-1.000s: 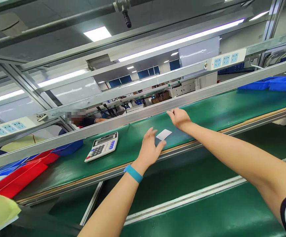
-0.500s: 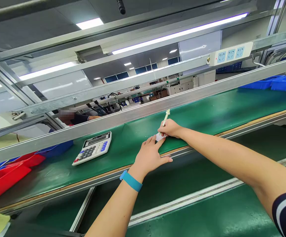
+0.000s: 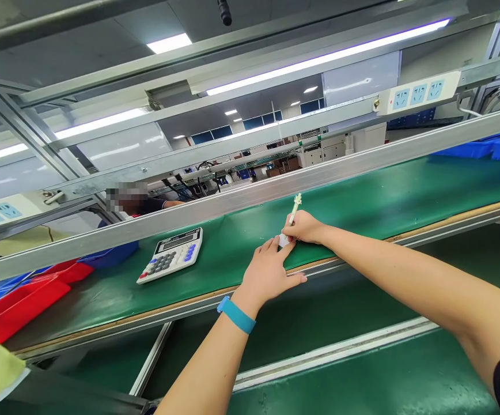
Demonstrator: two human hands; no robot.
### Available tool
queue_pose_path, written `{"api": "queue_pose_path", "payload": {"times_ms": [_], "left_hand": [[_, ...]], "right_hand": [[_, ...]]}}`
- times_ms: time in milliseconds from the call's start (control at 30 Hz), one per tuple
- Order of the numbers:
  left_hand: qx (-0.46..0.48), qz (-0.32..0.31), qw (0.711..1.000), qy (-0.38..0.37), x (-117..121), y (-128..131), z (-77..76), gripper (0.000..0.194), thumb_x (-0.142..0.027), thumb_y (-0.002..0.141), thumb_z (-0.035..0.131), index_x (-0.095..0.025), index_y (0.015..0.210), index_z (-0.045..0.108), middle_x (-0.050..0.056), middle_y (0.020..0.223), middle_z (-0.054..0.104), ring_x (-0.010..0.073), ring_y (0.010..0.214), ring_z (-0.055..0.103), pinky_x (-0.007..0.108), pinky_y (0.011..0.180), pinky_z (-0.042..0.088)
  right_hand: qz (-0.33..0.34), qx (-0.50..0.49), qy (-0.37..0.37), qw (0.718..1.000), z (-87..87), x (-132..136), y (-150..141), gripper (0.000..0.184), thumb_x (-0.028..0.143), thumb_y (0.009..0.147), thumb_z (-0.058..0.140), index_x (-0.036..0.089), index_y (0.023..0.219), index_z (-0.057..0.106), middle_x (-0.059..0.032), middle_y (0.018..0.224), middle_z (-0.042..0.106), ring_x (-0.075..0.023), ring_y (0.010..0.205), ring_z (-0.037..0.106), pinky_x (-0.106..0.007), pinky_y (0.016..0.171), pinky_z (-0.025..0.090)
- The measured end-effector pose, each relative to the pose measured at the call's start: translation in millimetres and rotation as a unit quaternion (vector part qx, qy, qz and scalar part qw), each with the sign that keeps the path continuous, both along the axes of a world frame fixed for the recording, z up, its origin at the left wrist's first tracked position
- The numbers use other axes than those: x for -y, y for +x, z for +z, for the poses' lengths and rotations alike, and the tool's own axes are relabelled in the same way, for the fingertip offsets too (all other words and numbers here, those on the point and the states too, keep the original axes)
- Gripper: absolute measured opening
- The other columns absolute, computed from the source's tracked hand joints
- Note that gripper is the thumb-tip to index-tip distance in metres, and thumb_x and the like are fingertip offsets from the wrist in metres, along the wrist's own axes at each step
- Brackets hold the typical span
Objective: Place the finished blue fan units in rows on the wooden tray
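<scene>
A pale green pen (image 3: 295, 211) with a decorated top is gripped in my right hand (image 3: 305, 227), its lower end down at a small white slip of paper (image 3: 282, 240). My left hand (image 3: 265, 272) lies flat with fingers outstretched, the fingertips on the paper's near left edge and the thumb spread toward the bench edge. Both hands partly cover the paper, so any marks on it cannot be made out. A white calculator (image 3: 171, 255) with grey and blue keys rests on the green bench top (image 3: 228, 242), left of my left hand.
Red bins (image 3: 25, 308) and a blue bin (image 3: 114, 253) stand at the left end. More blue bins (image 3: 470, 148) are at the far right. A metal rail (image 3: 215, 199) runs behind the bench, with a socket strip (image 3: 423, 92) above. Beyond it is another person (image 3: 150, 206).
The whole view has shifted slightly, so everything appears a little farther right. My right hand still holds the pen at the paper, and my left hand remains flat on it.
</scene>
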State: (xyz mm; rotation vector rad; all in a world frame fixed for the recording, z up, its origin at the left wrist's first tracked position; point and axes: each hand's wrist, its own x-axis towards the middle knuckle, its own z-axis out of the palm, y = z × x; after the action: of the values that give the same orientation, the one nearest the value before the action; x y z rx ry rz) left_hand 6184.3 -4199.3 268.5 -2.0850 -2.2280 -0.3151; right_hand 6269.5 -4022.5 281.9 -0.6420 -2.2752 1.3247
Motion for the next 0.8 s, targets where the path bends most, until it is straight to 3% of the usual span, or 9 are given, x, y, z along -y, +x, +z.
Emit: {"api": "queue_pose_path", "payload": {"times_ms": [233,367,467,633,800], "left_hand": [[-0.002,0.007,1.000,-0.012,0.5,2.8,2.1,0.094,-0.065,0.079,0.073,-0.028,0.158,0.038,0.019,0.162,0.039,0.0402,0.151,0.034,0.058,0.121,0.033],[0.000,0.009,1.000,-0.023,0.7,2.8,3.1,0.095,-0.069,0.078,0.071,-0.030,0.158,0.036,0.019,0.163,0.037,0.0404,0.151,0.033,0.058,0.121,0.032],[0.007,0.017,1.000,-0.025,-0.3,2.7,2.5,0.098,-0.070,0.077,0.071,-0.030,0.159,0.035,0.020,0.163,0.035,0.0408,0.152,0.032,0.058,0.121,0.031],[0.072,0.013,0.997,-0.028,-8.5,1.9,5.8,0.113,-0.092,0.068,0.059,-0.023,0.155,0.037,0.019,0.160,0.040,0.0406,0.153,0.028,0.058,0.124,0.025],[0.114,0.061,0.990,-0.056,-16.2,-22.3,11.3,0.108,-0.100,0.068,0.037,-0.022,0.143,0.049,0.017,0.151,0.046,0.0400,0.147,0.035,0.055,0.119,0.034]], "right_hand": [[-0.017,-0.029,-0.001,0.999,1.3,-0.9,3.8,0.011,0.017,0.076,0.066,0.017,0.067,0.061,0.0003,0.058,0.065,-0.0102,0.050,0.053,-0.023,0.052,0.041],[-0.055,-0.021,0.055,0.997,2.3,-2.7,3.1,0.016,0.020,0.079,0.064,0.018,0.064,0.060,0.0007,0.057,0.063,-0.0117,0.052,0.052,-0.025,0.054,0.041],[-0.068,-0.003,0.085,0.994,1.3,-4.5,2.1,0.010,0.021,0.080,0.061,0.019,0.071,0.063,0.0008,0.061,0.065,-0.0137,0.058,0.057,-0.025,0.058,0.043],[-0.113,0.014,0.256,0.960,-11.7,-17.5,1.4,0.015,0.025,0.087,0.058,0.021,0.094,0.070,-0.0031,0.092,0.073,-0.0196,0.085,0.064,-0.030,0.078,0.048],[-0.125,0.068,0.378,0.915,-25.0,-36.9,-0.7,0.030,0.022,0.092,0.052,0.019,0.116,0.070,-0.0095,0.108,0.070,-0.0241,0.099,0.063,-0.035,0.085,0.049]]}}
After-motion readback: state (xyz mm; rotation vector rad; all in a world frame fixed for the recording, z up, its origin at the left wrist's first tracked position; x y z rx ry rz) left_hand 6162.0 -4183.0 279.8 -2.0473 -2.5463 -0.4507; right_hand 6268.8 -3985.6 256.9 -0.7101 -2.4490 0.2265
